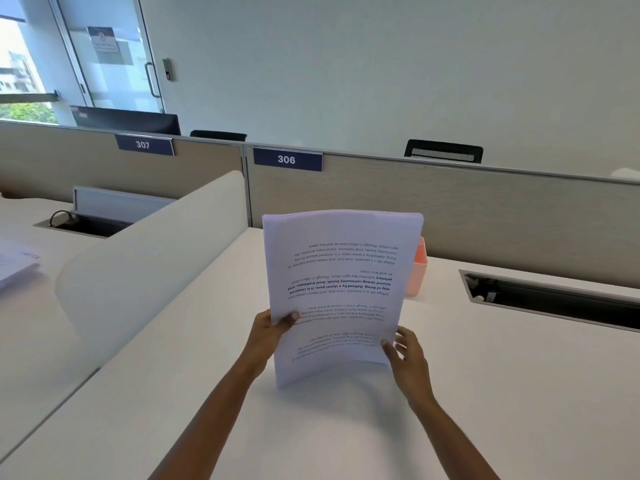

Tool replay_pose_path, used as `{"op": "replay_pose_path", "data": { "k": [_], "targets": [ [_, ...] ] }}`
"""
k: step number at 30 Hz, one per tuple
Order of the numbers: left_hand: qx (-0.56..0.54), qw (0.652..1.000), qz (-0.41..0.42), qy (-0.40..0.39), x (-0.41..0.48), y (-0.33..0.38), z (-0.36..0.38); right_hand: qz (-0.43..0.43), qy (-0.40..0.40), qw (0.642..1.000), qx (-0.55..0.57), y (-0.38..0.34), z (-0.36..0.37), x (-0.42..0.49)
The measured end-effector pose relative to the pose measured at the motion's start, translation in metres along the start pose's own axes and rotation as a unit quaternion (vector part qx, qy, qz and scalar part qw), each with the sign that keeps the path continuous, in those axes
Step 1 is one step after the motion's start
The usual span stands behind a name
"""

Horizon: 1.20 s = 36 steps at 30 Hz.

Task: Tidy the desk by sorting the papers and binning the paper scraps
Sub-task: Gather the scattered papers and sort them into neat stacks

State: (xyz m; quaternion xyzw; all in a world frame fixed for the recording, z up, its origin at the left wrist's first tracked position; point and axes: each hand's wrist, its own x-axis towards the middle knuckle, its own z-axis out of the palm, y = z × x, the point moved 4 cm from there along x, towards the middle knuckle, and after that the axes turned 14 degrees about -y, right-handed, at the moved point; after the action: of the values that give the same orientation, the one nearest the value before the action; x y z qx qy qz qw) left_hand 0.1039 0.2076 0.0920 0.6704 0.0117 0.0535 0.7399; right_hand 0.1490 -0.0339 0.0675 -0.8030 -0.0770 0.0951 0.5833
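Nearest, two bare forearms rise from the bottom edge over the white desk (pixel 502 393). The left hand (pixel 272 329) grips the left edge of a stack of papers (pixel 341 271), thumb pressed on the front sheet and the fingers curled out of sight behind. The right hand (pixel 410 355) pinches the lower right edge, thumb at the front corner and the other fingers loosely bent behind the sheets. The stack stands upright on its short edge, which seems to rest on the desk just in front of the hands, and it bows slightly inward near the bottom. The printed text on the front sheet runs upside down to the camera. Just behind the stack on the right, partly hidden by it, a pink container (pixel 419 268) stands on the desk. Further right, a long cable slot (pixel 554 299) is cut into the desktop. To the left, a curved white divider (pixel 138 271) separates this desk from the next one, where more sheets (pixel 17 265) lie at the picture's edge and an open cable tray (pixel 83 225) sits beyond them. Across the back runs a beige partition (pixel 450 209) carrying number plates reading 306 (pixel 287 160) and 307 (pixel 143 144). Above it show a black chair back (pixel 443 152) and a dark monitor (pixel 128 121). Farthest off are a pale wall and a glass door (pixel 114 57) at upper left.
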Motion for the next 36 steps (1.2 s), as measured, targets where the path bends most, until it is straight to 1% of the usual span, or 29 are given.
{"op": "replay_pose_path", "data": {
  "k": [2, 4, 5, 7, 8, 9, 10, 11, 13, 15, 18, 19, 21, 23, 24, 27, 29, 33, 36],
  "targets": [
    [-0.051, 0.998, 0.003, 0.023, 0.001, -0.004, 0.004, 0.056, 0.031, 0.997, 0.04, 0.016, 0.006, -0.005],
    [-0.094, 0.995, -0.001, 0.041, 0.001, -0.01, 0.01, 0.104, 0.026, 0.987, 0.124, 0.027, 0.018, -0.011],
    [-0.118, 0.992, -0.006, 0.052, 0.002, -0.012, 0.015, 0.115, 0.01, 0.973, 0.2, 0.03, 0.026, -0.014],
    [-0.181, 0.981, -0.01, 0.069, 0.002, -0.018, 0.027, 0.121, -0.048, 0.922, 0.364, 0.027, 0.042, -0.02],
    [-0.214, 0.974, -0.009, 0.069, 0.002, -0.02, 0.033, 0.115, -0.064, 0.899, 0.418, 0.023, 0.047, -0.022],
    [-0.241, 0.968, -0.009, 0.065, 0.001, -0.022, 0.038, 0.105, -0.064, 0.886, 0.447, 0.02, 0.049, -0.021],
    [-0.259, 0.964, -0.01, 0.06, 0.0, -0.024, 0.042, 0.093, -0.053, 0.883, 0.457, 0.017, 0.048, -0.021],
    [-0.271, 0.961, -0.014, 0.055, -0.001, -0.026, 0.044, 0.081, -0.036, 0.89, 0.448, 0.015, 0.046, -0.019],
    [-0.274, 0.96, -0.026, 0.046, -0.003, -0.027, 0.042, 0.067, -0.002, 0.915, 0.399, 0.012, 0.037, -0.017],
    [-0.272, 0.961, -0.028, 0.037, -0.002, -0.024, 0.034, 0.053, 0.013, 0.932, 0.358, 0.011, 0.025, -0.014],
    [-0.311, 0.948, 0.001, 0.063, -0.002, -0.013, 0.006, 0.034, 0.03, 0.955, 0.293, 0.015, 0.002, -0.01],
    [-0.309, 0.948, 0.009, 0.078, -0.003, -0.009, -0.007, 0.029, 0.031, 0.962, 0.271, 0.016, -0.006, -0.01],
    [-0.25, 0.963, 0.006, 0.096, -0.007, -0.002, -0.032, 0.016, 0.033, 0.969, 0.243, 0.018, -0.021, -0.011],
    [-0.126, 0.988, -0.029, 0.087, -0.01, 0.002, -0.049, -0.004, 0.033, 0.975, 0.218, 0.018, -0.031, -0.011],
    [-0.062, 0.993, -0.054, 0.08, -0.011, 0.002, -0.055, -0.014, 0.032, 0.979, 0.203, 0.017, -0.033, -0.011],
    [0.071, 0.991, -0.104, 0.049, -0.011, 0.002, -0.061, -0.044, 0.029, 0.987, 0.153, 0.012, -0.036, -0.008],
    [0.103, 0.989, -0.1, 0.042, -0.009, 0.004, -0.059, -0.063, 0.018, 0.99, 0.126, 0.004, -0.033, -0.007],
    [0.106, 0.99, -0.046, 0.076, -0.009, 0.009, -0.058, -0.101, 0.016, 0.989, 0.105, -0.012, -0.029, -0.005],
    [0.129, 0.988, -0.059, 0.063, -0.01, 0.003, -0.057, -0.097, -0.009, 0.992, 0.076, -0.013, -0.024, -0.004]
  ]
}}
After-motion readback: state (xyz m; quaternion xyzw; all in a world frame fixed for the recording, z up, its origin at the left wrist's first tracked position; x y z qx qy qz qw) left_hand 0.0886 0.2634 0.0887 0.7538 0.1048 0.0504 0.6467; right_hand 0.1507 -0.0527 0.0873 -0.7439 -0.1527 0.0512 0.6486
